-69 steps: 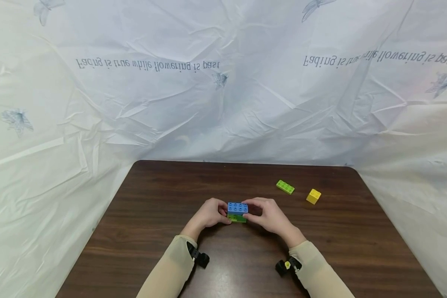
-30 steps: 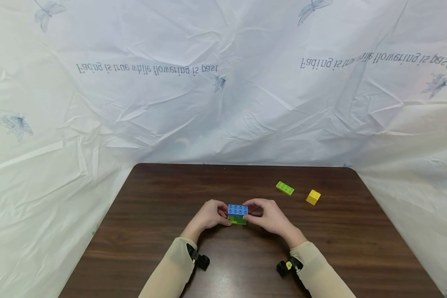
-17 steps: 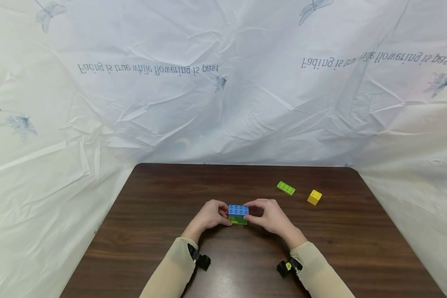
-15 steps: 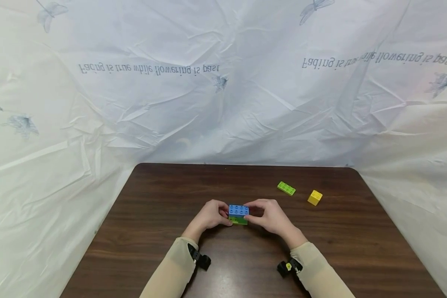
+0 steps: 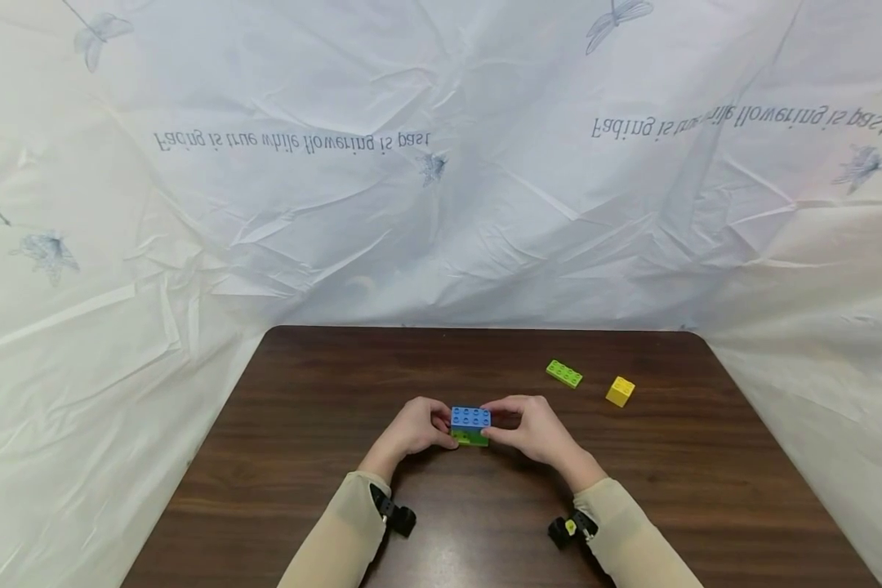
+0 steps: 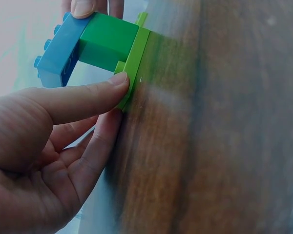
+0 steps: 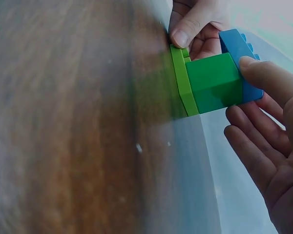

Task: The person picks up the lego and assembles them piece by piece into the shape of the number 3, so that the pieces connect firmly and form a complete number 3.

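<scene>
A small stack of toy building bricks stands between my hands on the dark wooden table. Its base is a thin lime-green plate, with a taller green brick over one part of it. The blue brick lies across the top, studs up, and overhangs the green brick toward my left. My left hand pinches the near-left end of the lime plate between thumb and fingers. With thumb and fingertips, my right hand grips the right end of the blue brick.
Farther back on the right of the table lie a flat lime-green plate with studs and a yellow brick. A white printed sheet hangs behind the table and along its sides.
The head view has tilted slightly, so everything sits a little lower in it. Both hands keep the same hold, and the stack looks unmoved on the table.
</scene>
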A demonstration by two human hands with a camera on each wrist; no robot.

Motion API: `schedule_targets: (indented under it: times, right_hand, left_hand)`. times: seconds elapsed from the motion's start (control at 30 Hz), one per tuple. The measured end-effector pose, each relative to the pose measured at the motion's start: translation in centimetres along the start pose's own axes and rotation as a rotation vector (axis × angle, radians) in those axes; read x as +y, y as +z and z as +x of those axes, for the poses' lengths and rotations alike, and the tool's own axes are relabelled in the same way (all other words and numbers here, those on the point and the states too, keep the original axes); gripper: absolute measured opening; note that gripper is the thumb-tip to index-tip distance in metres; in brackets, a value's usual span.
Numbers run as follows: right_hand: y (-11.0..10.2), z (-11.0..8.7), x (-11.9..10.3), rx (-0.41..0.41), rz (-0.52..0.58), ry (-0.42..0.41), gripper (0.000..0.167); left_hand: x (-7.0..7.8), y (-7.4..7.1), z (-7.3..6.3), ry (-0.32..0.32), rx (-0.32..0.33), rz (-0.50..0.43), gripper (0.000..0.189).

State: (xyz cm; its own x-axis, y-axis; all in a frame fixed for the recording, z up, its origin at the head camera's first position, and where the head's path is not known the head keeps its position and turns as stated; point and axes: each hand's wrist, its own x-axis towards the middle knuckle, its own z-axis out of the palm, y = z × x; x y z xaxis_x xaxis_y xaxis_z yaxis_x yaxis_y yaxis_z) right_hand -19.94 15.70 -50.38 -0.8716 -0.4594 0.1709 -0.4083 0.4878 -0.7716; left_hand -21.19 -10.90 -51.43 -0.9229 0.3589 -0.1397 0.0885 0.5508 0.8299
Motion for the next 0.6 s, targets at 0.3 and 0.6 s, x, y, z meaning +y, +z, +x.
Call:
schedule_targets:
  times: [0.3, 0.6]
  right_hand:
    - [0.1, 0.0, -0.1, 0.007, 0.022, 0.034, 0.034]
    - [0.3, -0.2, -0.2, 0.014, 0.034, 0.038, 0.034]
  left_hand:
    - [0.0, -0.8, 0.0, 0.019, -0.056, -0.024, 0.037]
    - [0.4, -2.4, -0.4, 0.148, -0.092, -0.108, 0.043]
